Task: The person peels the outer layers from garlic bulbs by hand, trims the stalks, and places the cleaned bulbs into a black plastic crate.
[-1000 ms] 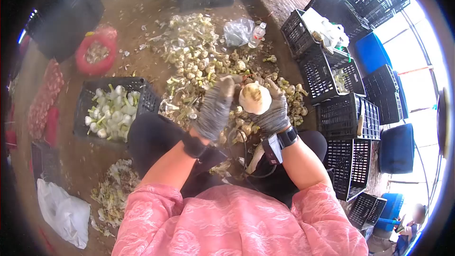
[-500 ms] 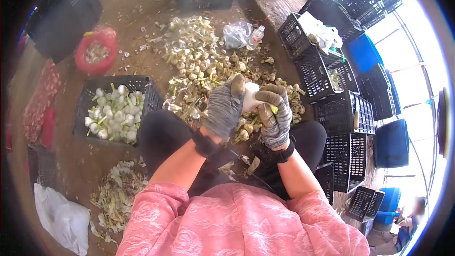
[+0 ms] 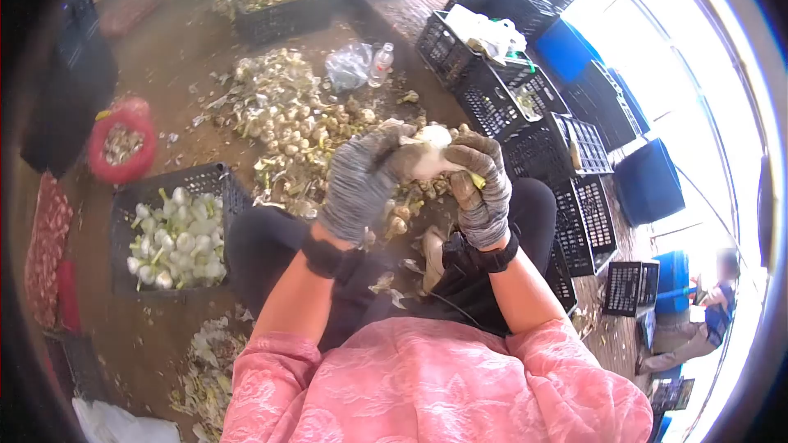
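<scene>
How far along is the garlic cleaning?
Done: a black crate holds a good layer of white cleaned bulbs, with skins piled on the floor nearby. In hand: the left hand and right hand both grip one white bulb. Left: a large heap of uncleaned garlic lies ahead, so plenty to go.

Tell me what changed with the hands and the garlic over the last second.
The right hand in a grey knit glove turned and curled over the white garlic bulb, which showed openly before; the gloved left hand closed in against it, leaving it mostly covered. Both hands held it throughout. The black plastic crate of peeled bulbs stayed put.
</scene>
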A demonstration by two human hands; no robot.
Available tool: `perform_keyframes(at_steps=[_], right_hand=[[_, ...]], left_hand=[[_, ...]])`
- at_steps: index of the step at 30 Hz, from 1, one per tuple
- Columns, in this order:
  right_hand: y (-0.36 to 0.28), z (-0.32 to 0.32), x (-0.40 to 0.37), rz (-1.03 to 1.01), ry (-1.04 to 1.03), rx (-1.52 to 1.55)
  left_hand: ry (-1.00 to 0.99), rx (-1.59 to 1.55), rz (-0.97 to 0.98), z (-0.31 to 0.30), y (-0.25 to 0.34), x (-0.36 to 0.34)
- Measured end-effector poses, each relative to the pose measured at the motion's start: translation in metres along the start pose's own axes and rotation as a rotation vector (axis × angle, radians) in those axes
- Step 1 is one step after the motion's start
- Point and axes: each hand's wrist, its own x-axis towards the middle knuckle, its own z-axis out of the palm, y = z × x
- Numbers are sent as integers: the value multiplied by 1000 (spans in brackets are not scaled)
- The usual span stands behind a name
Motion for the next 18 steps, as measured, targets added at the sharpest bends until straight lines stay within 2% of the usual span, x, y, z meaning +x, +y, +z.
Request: perform_keyframes(at_steps=[2,5,7,9,10,11,12,13,14,15,16,17,18], right_hand=[[-2,-7,3,-86,-20,-77],[2,-11,-7,29,86,-8],[-5,-19,-12,121,106,74],[-2,-29,-16,10,47,-7],[-7,-30,-14,32,59,-79],[-16,-35,-11,44,1,-410],[-18,-45,-13,22,-212,-406],[-22,-54,-17,66,-220,-325],[-20,-56,-22,109,-219,-255],[9,-42,-35,-42,-109,-319],[-10,-46,-30,67,-59,2],[-7,-45,-27,-188,-2,-292],[-14,-48,-26,-210,16,-329]], left_hand=[[19,47,8,3,-1,1],[-34,160,126,9,-17,3],[-38,102,20,18,-16,1],[-62,-63,-59,23,-17,0],[-74,-54,-114,28,-4,-2],[-87,146,40,28,-7,-3],[-176,-98,43,25,-11,-9],[-156,-12,-53,17,-29,-12],[-66,-147,-423,46,26,-15],[-112,-48,-265,41,0,-12],[-236,-174,-106,23,-14,-11],[-52,42,-112,19,-33,-8],[-120,-23,-129,9,-48,-4]])
